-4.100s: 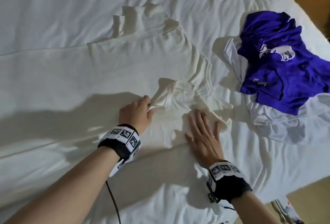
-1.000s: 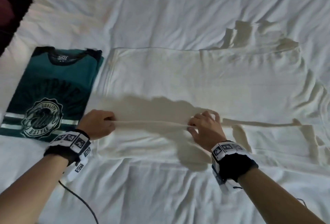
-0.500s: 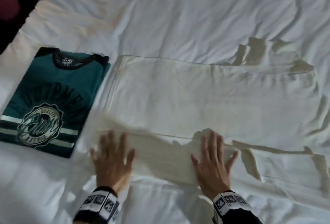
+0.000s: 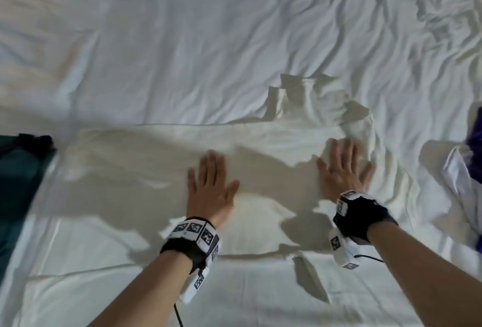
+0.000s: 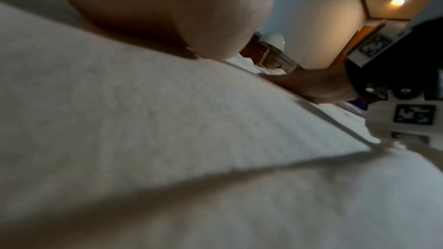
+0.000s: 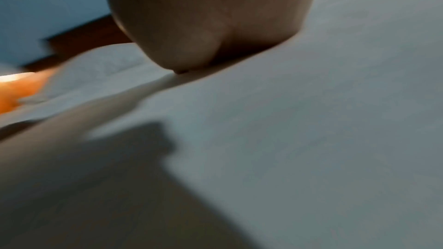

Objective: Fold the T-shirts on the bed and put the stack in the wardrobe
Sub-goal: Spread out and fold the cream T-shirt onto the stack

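**Cream cotton flat under both my palms**

Cream fabric fills the middle of the bed (image 4: pixel 182 26): the cream T-shirt (image 4: pixel 135 165) lies spread sideways across the white sheet, its near long edge folded over towards the middle. My left hand (image 4: pixel 210 185) lies flat on it, fingers straight and together, thumb out to the side, palm down on the folded part near the shirt's centre. My right hand (image 4: pixel 344 170) lies flat too, fingers spread wide, further right and a little further from me, at the shoulder end of the shirt. Neither hand holds anything; both only press the cloth. Just beyond my right fingers the far sleeve (image 4: pixel 300 97) sits crumpled and bunched up on the sheet.

The left wrist view shows my palm (image 5: pixel 167 10) down on the cream weave, with the folded edge running across below it. In the right wrist view my palm (image 6: pixel 210 16) rests on the fabric the same way.

At the left edge the folded teal T-shirt (image 4: pixel 18 183) lies just beside the cream one. At the far right a purple shirt (image 4: pixel 476 138) and a white garment (image 4: pixel 459 170) lie together, partly out of view.

No lettering is readable on any shirt. My wristbands (image 4: pixel 195 232) carry black-and-white square marker patterns, no words.
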`<state>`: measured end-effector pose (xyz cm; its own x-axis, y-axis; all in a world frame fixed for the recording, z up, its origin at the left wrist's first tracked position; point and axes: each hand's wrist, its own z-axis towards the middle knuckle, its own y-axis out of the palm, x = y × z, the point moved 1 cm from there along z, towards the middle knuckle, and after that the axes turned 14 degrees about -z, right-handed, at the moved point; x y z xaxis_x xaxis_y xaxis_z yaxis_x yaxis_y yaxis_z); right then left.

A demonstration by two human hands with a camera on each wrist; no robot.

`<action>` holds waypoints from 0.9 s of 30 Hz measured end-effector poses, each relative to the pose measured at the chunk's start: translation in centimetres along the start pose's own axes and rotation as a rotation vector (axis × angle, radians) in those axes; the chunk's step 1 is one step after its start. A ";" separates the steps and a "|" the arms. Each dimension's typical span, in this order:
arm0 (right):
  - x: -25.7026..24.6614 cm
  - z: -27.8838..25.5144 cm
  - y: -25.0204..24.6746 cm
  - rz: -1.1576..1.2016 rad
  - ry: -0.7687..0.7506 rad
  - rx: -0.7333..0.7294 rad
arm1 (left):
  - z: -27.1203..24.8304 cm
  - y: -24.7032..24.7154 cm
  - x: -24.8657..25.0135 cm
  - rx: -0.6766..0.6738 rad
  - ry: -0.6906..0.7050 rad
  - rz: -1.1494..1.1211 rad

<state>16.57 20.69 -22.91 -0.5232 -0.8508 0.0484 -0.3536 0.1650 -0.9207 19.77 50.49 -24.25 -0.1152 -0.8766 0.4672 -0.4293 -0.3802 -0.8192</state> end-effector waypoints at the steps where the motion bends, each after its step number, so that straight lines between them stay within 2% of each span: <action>1: 2.1 0.9 -0.7 0.009 0.102 0.001 | 0.1 0.0 -0.2 0.042 0.028 -0.006; 3: 4.1 2.5 -2.3 0.043 0.234 0.053 | 0.2 0.0 -0.2 0.076 0.053 -0.027; 4: 4.1 3.5 -3.1 0.044 0.242 0.112 | 0.5 0.0 0.1 0.081 0.049 -0.034; 6: 2.5 5.8 -4.7 -0.055 0.099 0.250 | 1.6 -0.4 0.8 0.111 0.055 -0.057; 8: -0.8 8.3 -6.2 -0.154 -0.179 0.328 | 3.1 -1.1 1.7 0.143 0.074 -0.072; 9: -2.8 9.6 -6.9 -0.195 -0.296 0.325 | 3.8 -1.6 2.1 0.159 0.087 -0.077; 11: -6.1 11.8 -8.1 -0.330 -0.408 0.266 | 5.3 -2.8 2.6 0.162 0.116 -0.035; 14: -8.6 14.3 -9.4 -0.537 -0.402 0.167 | 6.9 -4.5 2.9 0.075 0.112 0.068; 16: -8.6 14.8 -10.5 -0.587 -0.364 0.153 | 7.4 -5.4 3.1 0.043 0.092 0.108; 20: -5.8 11.9 -12.6 -0.652 -0.368 0.320 | 7.4 -6.3 3.3 0.115 0.081 0.183; 24: 0.2 6.0 -11.7 -0.386 -0.419 0.671 | 4.8 -6.4 3.6 0.355 0.249 0.004; 27: 4.6 1.1 -9.4 -0.263 -0.486 0.823 | 1.4 -6.2 4.0 0.458 0.357 -0.087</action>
<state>18.32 14.67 -14.41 -0.0654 -0.9533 0.2950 0.3323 -0.2995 -0.8943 23.25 48.88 -17.79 -0.4252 -0.7131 0.5574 -0.0286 -0.6050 -0.7957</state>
